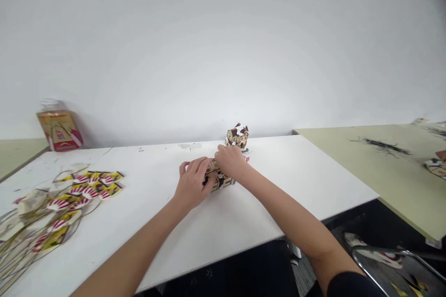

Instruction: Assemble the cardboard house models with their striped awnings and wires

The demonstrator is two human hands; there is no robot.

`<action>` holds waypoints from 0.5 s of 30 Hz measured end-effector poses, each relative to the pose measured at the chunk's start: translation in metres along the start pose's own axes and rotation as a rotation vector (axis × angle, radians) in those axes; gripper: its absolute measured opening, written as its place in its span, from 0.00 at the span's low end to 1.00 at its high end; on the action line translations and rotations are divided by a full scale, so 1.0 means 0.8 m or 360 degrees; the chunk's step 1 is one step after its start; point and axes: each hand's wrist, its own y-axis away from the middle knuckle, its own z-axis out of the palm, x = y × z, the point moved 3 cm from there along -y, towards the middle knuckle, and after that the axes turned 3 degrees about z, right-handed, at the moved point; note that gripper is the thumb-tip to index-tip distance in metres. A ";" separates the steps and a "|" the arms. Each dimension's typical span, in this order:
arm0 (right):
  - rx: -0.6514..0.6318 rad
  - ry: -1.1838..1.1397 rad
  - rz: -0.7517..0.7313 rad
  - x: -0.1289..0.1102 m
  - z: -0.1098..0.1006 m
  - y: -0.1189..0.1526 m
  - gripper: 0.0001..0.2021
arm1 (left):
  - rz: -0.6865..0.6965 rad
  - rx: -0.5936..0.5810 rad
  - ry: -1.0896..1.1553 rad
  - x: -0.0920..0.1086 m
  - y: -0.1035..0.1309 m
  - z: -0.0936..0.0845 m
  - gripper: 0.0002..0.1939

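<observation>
Printed box (220,180) between left hand (193,184) fingers and right hand (229,161).

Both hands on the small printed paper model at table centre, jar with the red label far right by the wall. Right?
Not quite: the head view shows the jar far left by the wall. The left hand and right hand do rest on the paper model at table centre.

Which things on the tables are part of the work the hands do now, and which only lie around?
In use:
- left hand and right hand, both on the small printed paper model
- second paper model just behind it

Lying about:
- pile of red and yellow printed sheets
- plastic jar by the wall
- dark scraps on the green table
</observation>
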 end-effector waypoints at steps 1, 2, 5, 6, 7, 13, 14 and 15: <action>-0.0008 -0.0032 0.0003 0.002 0.002 0.000 0.09 | 0.0010 -0.0016 -0.0008 -0.001 0.001 0.001 0.15; -0.0008 -0.0072 -0.0003 0.003 0.003 0.001 0.08 | 0.0022 -0.0029 -0.0013 -0.001 0.001 0.003 0.15; 0.0030 -0.0223 -0.0079 0.012 0.003 0.008 0.07 | 0.0058 -0.0067 -0.0028 -0.002 0.003 0.006 0.14; 0.0061 -0.0287 -0.0113 0.016 0.002 0.013 0.07 | 0.0067 -0.0085 -0.0031 -0.002 0.003 0.007 0.14; 0.0110 -0.0385 -0.0146 0.022 0.001 0.018 0.08 | 0.0072 -0.0105 -0.0033 -0.002 0.003 0.008 0.14; 0.0468 -0.1360 -0.0083 0.091 0.019 0.051 0.11 | 0.0041 -0.0218 -0.0032 -0.003 0.003 0.011 0.15; 0.0408 -0.1443 0.0022 0.104 0.031 0.055 0.11 | 0.0035 -0.0221 -0.0030 -0.004 0.003 0.011 0.15; 0.0300 -0.1481 0.0148 0.116 0.044 0.060 0.12 | 0.0032 -0.0222 -0.0030 -0.004 0.003 0.012 0.15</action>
